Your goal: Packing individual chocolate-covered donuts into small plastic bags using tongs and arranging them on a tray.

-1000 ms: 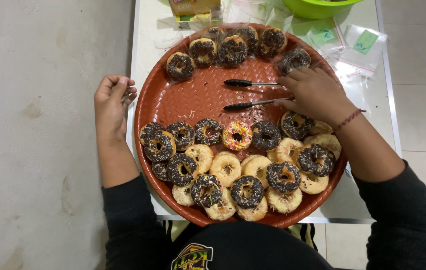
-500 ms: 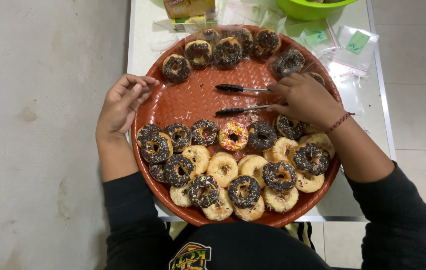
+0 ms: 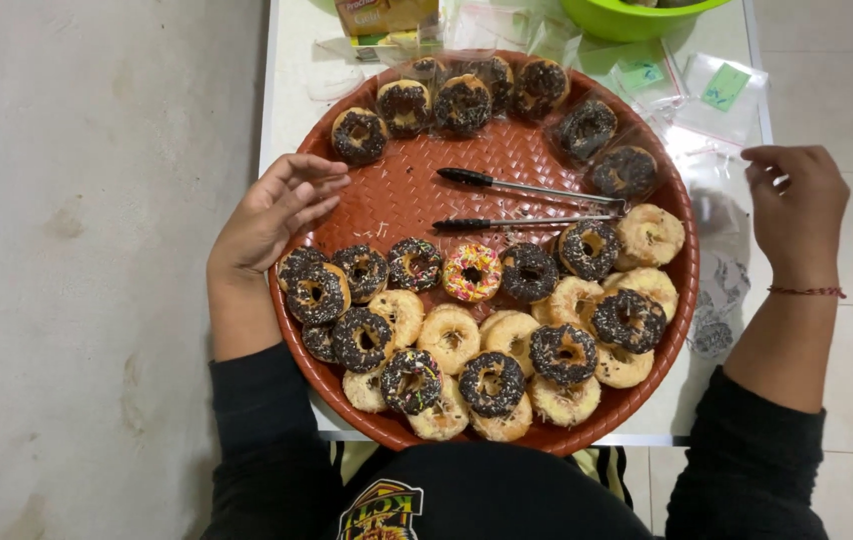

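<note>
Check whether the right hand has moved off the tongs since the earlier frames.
Yes. The right hand has lifted off the tongs and moved to the person's right, past the rim of the round red tray, and is now over the clear plastic bags.

Tongs (image 3: 532, 205) mid-tray (image 3: 397, 190); doughnuts (image 3: 472, 330) near side; wrapped doughnuts (image 3: 462, 100) far rim.
</note>
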